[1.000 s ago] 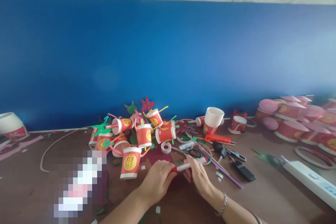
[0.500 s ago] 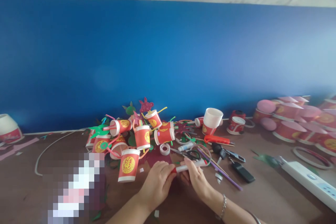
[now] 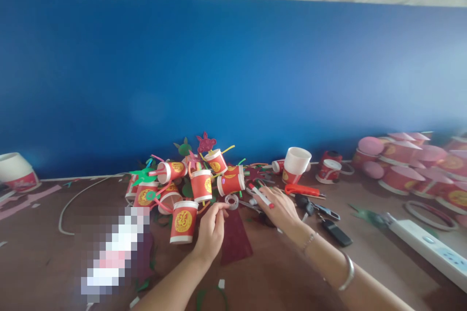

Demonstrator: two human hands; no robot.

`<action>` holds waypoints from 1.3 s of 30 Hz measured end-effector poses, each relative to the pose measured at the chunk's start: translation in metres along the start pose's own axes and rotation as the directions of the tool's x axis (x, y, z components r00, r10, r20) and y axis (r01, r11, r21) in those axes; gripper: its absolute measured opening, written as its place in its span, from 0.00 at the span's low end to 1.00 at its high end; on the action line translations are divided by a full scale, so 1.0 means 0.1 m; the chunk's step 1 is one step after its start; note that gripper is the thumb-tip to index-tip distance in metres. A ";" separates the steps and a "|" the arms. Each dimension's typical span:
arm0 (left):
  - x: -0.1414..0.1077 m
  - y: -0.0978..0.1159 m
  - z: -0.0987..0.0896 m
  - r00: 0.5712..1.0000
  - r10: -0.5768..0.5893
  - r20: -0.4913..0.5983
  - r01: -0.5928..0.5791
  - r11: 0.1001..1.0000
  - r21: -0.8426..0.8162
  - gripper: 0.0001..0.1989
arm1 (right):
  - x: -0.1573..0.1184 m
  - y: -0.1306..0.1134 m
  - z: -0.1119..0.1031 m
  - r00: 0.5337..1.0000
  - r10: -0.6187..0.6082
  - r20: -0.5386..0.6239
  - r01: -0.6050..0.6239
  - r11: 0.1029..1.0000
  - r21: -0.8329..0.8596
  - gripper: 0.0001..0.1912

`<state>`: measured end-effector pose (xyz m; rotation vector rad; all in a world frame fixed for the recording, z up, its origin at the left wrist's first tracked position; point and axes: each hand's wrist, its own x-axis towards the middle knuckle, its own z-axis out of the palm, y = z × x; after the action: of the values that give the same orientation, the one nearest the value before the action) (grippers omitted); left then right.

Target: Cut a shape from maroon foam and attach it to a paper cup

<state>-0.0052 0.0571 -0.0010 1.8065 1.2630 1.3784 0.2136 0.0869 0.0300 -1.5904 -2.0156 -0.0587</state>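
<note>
My right hand [image 3: 279, 206] reaches over the clutter, palm down, with a white marker with red ends [image 3: 261, 196] held along its thumb side. Its fingertips are partly lost among the small things there. My left hand [image 3: 212, 229] is curled, its index fingertip at the lower left edge of a white roll of tape [image 3: 232, 201]. Whether it grips the roll I cannot make out. Just left of it stands a red paper cup with a yellow emblem [image 3: 183, 222]. Between my forearms lies a dark red sheet [image 3: 236, 240].
Behind my left hand are several decorated cups [image 3: 201, 185] with coloured strips. A stacked white cup [image 3: 297, 163], an orange-red cutter [image 3: 302, 190] and keys with a black fob [image 3: 336, 232] sit on the right. Farther right are a power strip [image 3: 425, 248] and pink-topped cups [image 3: 403, 180].
My hands have moved apart. The marker, previously held between both, is now at my right hand, which has gone forward. My left hand has moved to the tape roll.
</note>
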 end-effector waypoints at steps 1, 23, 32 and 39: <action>0.00 -0.02 0.01 1.000 0.001 0.015 -0.001 1.000 0.001 0.12 | 0.04 0.03 0.01 0.999 -0.053 0.006 0.053 0.996 -0.072 0.10; 0.03 -0.17 0.07 0.994 -0.106 0.014 0.107 0.988 -0.108 0.11 | -0.19 -0.06 -0.12 0.949 -0.102 0.298 0.179 0.953 -0.246 0.22; -0.05 0.03 0.03 0.989 0.067 0.135 -0.088 0.984 0.153 0.13 | -0.09 0.16 -0.54 0.825 0.076 0.560 -0.106 0.994 0.022 0.17; -0.34 0.45 0.14 0.863 0.005 0.506 -0.339 0.748 0.571 0.22 | 0.19 0.28 -0.58 0.417 0.009 0.909 -0.464 0.862 0.204 0.19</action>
<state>0.0222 0.0093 0.0167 2.5902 1.4013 0.4874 0.2594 0.0906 0.0791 -1.7343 -2.1664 1.5899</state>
